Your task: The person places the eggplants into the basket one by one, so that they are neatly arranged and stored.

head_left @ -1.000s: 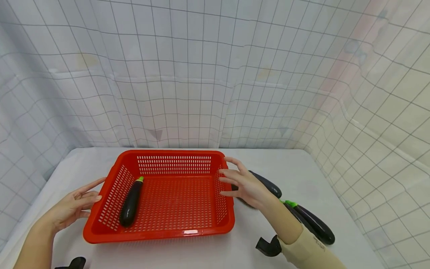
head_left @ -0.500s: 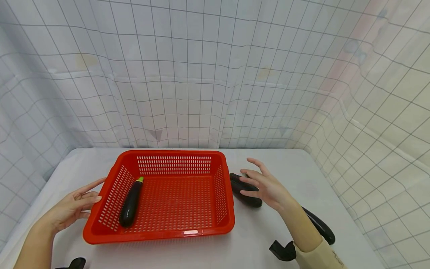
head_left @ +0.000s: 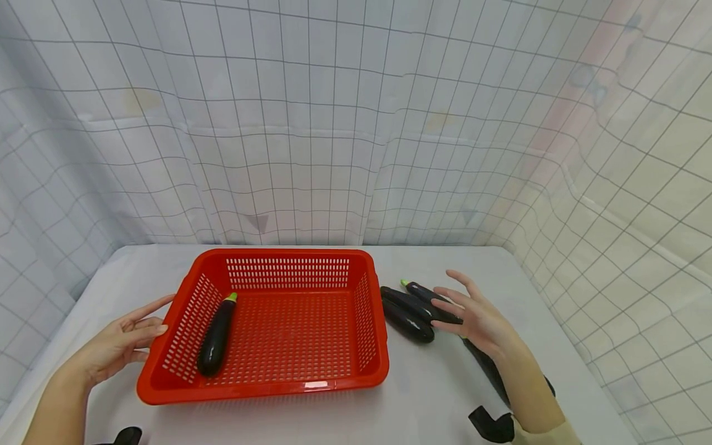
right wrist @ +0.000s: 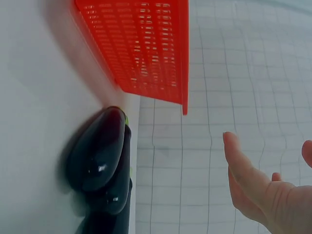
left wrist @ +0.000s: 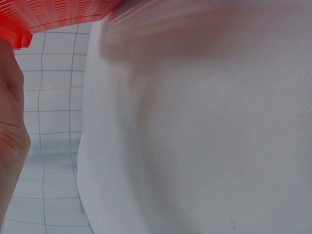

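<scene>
A red perforated basket (head_left: 267,393) holds one dark eggplant (head_left: 218,337) with a green stem, lying along its left side. My left hand (head_left: 123,340) grips the basket's left rim, thumb tip over the edge and fingers on the outside. In the left wrist view, only part of that hand (left wrist: 9,131) shows below the basket's wall (left wrist: 63,12). My right hand (head_left: 478,315), fingers spread and holding nothing, is beside a group of eggplants (head_left: 408,321) at the basket's right. The right wrist view shows this hand (right wrist: 268,195) apart from those eggplants (right wrist: 100,151).
More eggplants (head_left: 488,371) lie on the right of the white table (head_left: 423,395), partly hidden by my right forearm. Grid-patterned white sheets (head_left: 300,136) hang behind the table and along both sides. Black wrist mounts (head_left: 492,425) show near the table's front.
My right hand has moved right, away from the basket's right side and past the nearby eggplants, uncovering them. My left hand, the basket and the eggplant in it have stayed put.
</scene>
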Demonstrator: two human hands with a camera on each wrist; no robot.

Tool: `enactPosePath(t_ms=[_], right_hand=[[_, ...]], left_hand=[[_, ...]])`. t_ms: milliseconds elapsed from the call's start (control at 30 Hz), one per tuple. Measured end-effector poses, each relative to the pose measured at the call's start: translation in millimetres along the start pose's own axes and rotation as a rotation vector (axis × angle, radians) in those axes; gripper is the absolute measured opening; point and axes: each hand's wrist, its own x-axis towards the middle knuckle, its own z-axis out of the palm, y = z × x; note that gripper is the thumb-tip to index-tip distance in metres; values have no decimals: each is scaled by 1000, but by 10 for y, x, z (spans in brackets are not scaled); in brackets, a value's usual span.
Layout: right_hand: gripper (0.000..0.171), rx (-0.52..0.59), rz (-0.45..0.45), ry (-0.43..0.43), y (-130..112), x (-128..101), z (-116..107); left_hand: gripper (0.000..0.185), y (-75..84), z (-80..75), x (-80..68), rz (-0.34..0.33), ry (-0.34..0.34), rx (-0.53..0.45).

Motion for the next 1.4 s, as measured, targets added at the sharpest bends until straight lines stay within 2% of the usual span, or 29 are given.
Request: enactPosePath(t_ms=[233,367,533,767,933,1100,1233,1400], right_hand=[[42,-10,-44,-82,-8,-131,-406],[42,-106,-88,-141,10,-239,-711],[46,-245,-109,-145,59,-407,-1107],[54,-338,-129,-169,182,-664,-1566],[56,-340,-131,-189,309,-782,-1808],[57,-314,-90,-200,458,-852,-2007],[59,-307,-33,-190,549,-881,-2094],[60,-318,9,-151,648,-888,-2163]], left_hand=[[45,-1,-6,-8,11,-27,-17],[45,1,-4,-5,5,-16,-17],[44,1,2,1,-3,1,-4],[44,0,9,-1,-4,11,3],[45,-2,13,-11,10,-1,-6],[45,-2,15,-11,21,-23,-15],[44,-2,18,-7,10,-7,2],[45,2,11,-9,15,-20,-4]])
